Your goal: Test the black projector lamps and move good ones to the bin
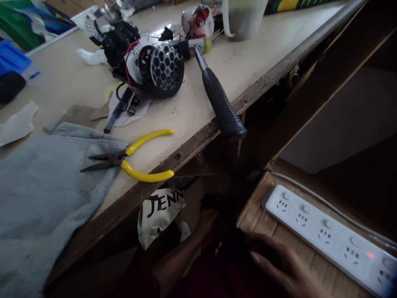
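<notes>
My left hand [207, 221] reaches down into the dark space below the table edge, beside a cream bag with black letters [161, 211]. Its fingers fade into shadow, so what they touch is hidden. Close to the cardboard box [263, 211], my right hand [281, 265] has its thumb and forefinger curved apart, with only darkness visible between them. Above, yellow-handled pliers [127, 161] lie with jaws spread, partly on a grey cloth [62, 186]. A black-gripped hammer [221, 99] rests with its handle jutting past the table edge.
A white power strip [328, 231] with a red light lies on the box. On the wooden table [189, 111] are a black device with a honeycomb disc [167, 70], a painted-face object [198, 25], a white cup [245, 18] and a blue bin [12, 58].
</notes>
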The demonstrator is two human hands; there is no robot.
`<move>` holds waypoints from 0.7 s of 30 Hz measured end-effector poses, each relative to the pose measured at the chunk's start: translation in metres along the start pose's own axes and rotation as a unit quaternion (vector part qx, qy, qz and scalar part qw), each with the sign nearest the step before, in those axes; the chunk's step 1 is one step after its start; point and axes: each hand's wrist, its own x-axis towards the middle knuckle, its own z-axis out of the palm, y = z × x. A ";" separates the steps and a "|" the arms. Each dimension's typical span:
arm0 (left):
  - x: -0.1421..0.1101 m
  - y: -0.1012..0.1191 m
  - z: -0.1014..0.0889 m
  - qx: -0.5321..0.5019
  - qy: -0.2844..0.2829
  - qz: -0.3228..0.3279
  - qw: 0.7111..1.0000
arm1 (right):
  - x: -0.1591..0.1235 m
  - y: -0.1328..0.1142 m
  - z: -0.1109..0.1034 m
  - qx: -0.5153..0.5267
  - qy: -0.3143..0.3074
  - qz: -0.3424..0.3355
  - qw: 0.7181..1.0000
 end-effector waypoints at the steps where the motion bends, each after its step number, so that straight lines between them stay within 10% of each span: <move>1: -0.010 0.008 -0.004 -0.001 -0.003 0.018 1.000 | 0.000 0.001 0.000 0.010 0.002 0.006 1.000; 11: -0.104 0.131 -0.054 -0.038 -0.177 0.257 0.949 | 0.011 -0.013 0.017 0.383 -0.019 0.031 0.923; 15: -0.110 0.130 -0.057 -0.096 -0.267 0.225 0.932 | 0.018 -0.028 0.023 0.459 -0.059 -0.061 0.885; 21: -0.087 0.109 -0.058 -0.088 -0.224 0.181 0.954 | 0.011 -0.045 -0.007 0.266 0.169 -0.161 0.935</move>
